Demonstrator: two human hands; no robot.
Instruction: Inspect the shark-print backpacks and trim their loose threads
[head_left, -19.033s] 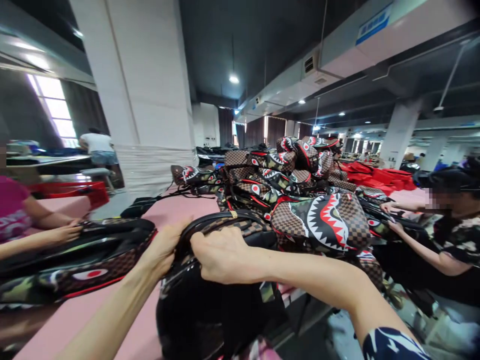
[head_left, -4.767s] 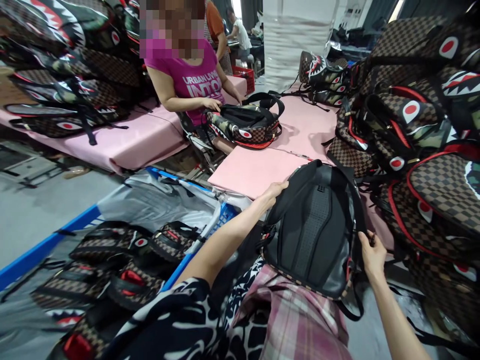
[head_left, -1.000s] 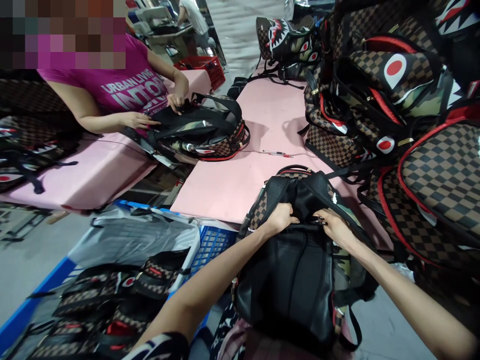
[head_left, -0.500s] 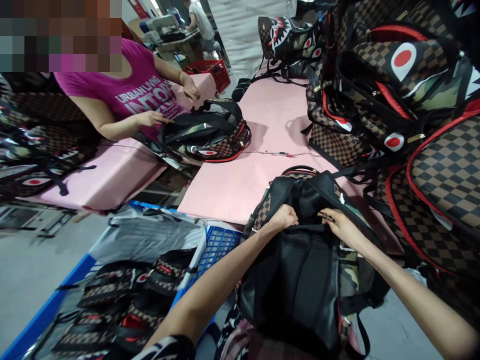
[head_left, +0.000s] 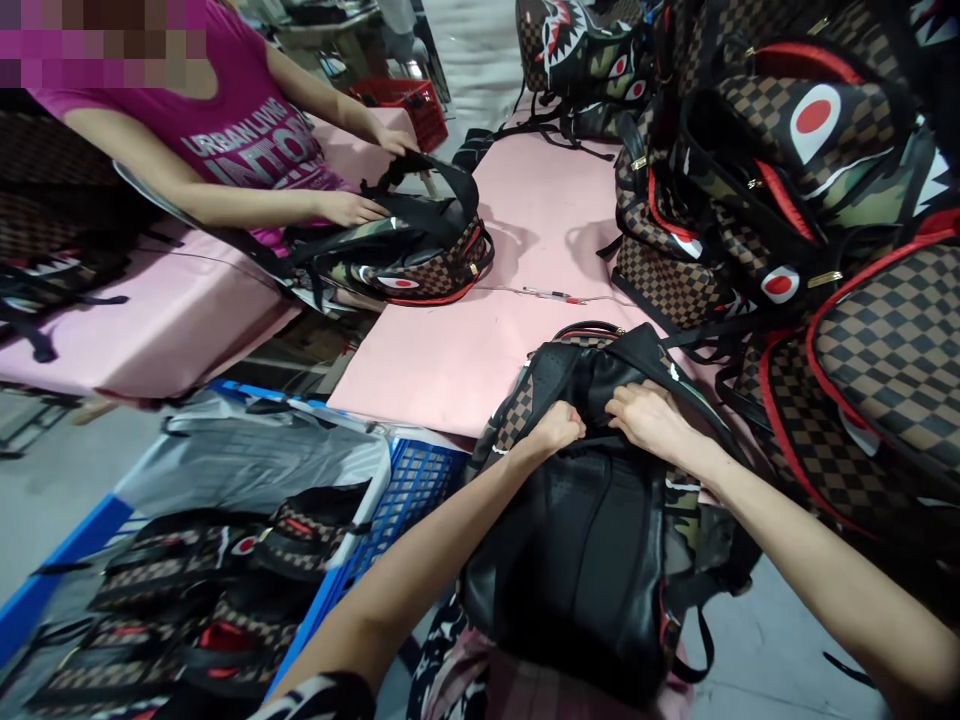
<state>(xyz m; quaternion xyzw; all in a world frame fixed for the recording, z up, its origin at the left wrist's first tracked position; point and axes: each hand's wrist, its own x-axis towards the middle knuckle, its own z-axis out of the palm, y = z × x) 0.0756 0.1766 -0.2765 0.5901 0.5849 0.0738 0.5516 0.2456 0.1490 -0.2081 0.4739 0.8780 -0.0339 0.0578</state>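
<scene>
A black-backed backpack with brown checker and camouflage sides rests on my lap, its top leaning on the pink table. My left hand is a closed fist gripping the bag's top edge by the shoulder straps. Close beside it, my right hand is closed on the same strap area. What lies under the fingers is hidden.
A person in a magenta shirt handles another backpack across the table. A tall pile of shark-print backpacks fills the right. A blue crate of bags lined with a plastic sheet sits at lower left. A pen lies on the table.
My two hands have come closer together at the bag's top. The other person's hands have shifted on their backpack, lifting its strap.
</scene>
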